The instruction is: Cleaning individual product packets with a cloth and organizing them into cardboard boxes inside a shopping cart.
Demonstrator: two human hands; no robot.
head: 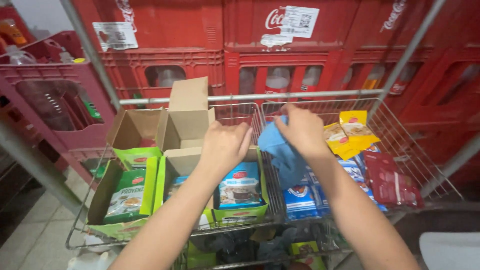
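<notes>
I am holding a blue cloth (281, 150) in my right hand (301, 131), fingers pinching it just right of the wire divider (266, 165) in the wire basket (400, 150). My left hand (225, 145) is resting clenched left of that divider, over an open cardboard box (187, 117); it seems empty, though its underside is hidden. Yellow packets (350, 131) are lying farther right.

Blue cloth (281, 150), yellow packets (350, 131), red crates (280, 60), green boxes (131, 192).

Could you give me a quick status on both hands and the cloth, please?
Left hand closed, resting on green carton. Right hand pinching blue cloth over wire divider. Nothing obstructing.
</notes>
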